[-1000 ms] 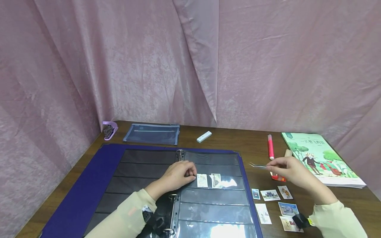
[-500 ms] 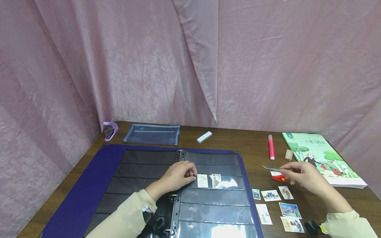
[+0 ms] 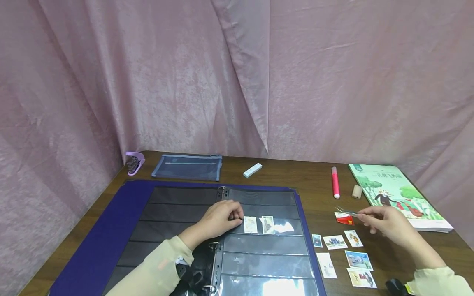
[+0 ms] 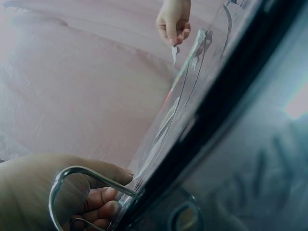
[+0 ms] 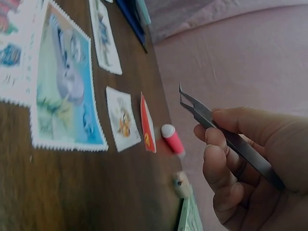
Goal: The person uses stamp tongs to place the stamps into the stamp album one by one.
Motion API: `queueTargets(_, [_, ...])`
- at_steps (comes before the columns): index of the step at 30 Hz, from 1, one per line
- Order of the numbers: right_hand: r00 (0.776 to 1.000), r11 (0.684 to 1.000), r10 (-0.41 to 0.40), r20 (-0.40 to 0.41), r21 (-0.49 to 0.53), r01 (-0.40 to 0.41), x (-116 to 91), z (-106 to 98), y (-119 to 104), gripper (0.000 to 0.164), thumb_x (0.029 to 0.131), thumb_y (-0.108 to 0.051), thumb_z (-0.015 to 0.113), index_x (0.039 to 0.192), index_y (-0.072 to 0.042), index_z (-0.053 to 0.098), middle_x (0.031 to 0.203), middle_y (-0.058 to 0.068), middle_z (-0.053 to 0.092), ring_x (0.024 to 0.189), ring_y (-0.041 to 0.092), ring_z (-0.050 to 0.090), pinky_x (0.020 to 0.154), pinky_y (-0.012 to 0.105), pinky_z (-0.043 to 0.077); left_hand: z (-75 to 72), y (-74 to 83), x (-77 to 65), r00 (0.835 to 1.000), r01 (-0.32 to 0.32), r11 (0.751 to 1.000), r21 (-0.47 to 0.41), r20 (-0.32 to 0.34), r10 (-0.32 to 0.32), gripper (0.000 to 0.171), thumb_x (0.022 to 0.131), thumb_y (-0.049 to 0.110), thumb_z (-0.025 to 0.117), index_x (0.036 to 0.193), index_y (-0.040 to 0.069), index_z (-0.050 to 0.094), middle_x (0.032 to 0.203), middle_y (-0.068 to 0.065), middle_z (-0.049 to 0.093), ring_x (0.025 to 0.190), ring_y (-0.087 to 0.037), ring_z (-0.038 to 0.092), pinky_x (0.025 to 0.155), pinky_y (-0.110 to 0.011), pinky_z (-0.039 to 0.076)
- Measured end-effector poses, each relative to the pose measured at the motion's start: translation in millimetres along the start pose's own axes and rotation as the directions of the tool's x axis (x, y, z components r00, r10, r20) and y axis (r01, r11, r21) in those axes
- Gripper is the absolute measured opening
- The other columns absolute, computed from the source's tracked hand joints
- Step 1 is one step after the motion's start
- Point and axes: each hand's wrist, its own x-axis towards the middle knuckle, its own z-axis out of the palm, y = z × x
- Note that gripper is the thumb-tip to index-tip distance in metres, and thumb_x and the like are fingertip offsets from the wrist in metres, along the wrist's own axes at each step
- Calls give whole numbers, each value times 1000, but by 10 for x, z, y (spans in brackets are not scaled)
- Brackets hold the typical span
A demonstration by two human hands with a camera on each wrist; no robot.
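My right hand (image 3: 386, 224) pinches a pair of metal tweezers (image 5: 240, 149) between thumb and fingers. The bent tips stand a little apart with nothing between them, over the red-and-white stamp (image 3: 344, 218). My left hand (image 3: 218, 220) rests on the open stamp album (image 3: 268, 244), beside its rings. Its fingers are curled with the thumb at the clear page; whether they pinch the film cannot be made out. Two stamps, a pale one (image 3: 250, 225) and another (image 3: 267, 225), sit in the third pocket row of the right page.
Several loose stamps lie right of the album, among them a blue one (image 3: 358, 260). Behind are a pink marker (image 3: 335, 182), an eraser (image 3: 356, 191) and a green book (image 3: 401, 193). A zip pouch (image 3: 187, 167), white block (image 3: 252, 170) and purple tape dispenser (image 3: 135, 163) line the back.
My right hand has moved right and slightly towards me with the tweezers, uncovering the eraser and the red-and-white stamp. My left hand has stayed in place.
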Motion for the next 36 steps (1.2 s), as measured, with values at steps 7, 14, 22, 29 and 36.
queueTargets(7, [999,997,39,-6,-59,-40,-19,-16,108,30,87,-30,56,97,-4,65,63,-5,56,51,3,48,46,23,37,1,2,4,1000,5,1000,-2,6,-5,10,79,24,68,78,25,57,75,12,53,70,-3,48,64,-18,37])
queueTargets(14, [998,991,64,-19,-115,-65,-72,-62,194,30,87,-32,57,96,-5,66,57,-7,53,50,2,47,48,22,34,-2,9,9,1000,2,1000,0,3,-2,10,78,23,68,78,25,58,74,13,52,69,-2,47,65,-18,37])
queueTargets(22, [997,992,82,-13,-98,-83,-114,-99,263,29,86,-30,58,97,-4,66,60,-8,54,49,2,47,45,23,37,-4,5,6,1000,13,1000,-1,4,-13,10,78,23,68,78,25,58,74,13,52,69,-2,47,66,-19,37])
queueTargets(29, [994,990,112,15,-93,-110,-103,-113,293,32,87,-32,57,98,-3,65,62,-8,54,47,3,46,42,24,39,-5,3,2,1000,9,1000,4,0,-9,10,78,23,68,79,25,58,74,13,52,69,-2,47,65,-19,37])
queueTargets(36, [990,990,125,61,-71,-120,-89,-127,305,33,87,-31,56,99,-2,65,62,-7,53,47,3,47,42,25,40,5,-1,4,1000,6,1000,10,-4,-6,11,78,24,68,78,25,57,74,13,52,70,-2,46,65,-18,37])
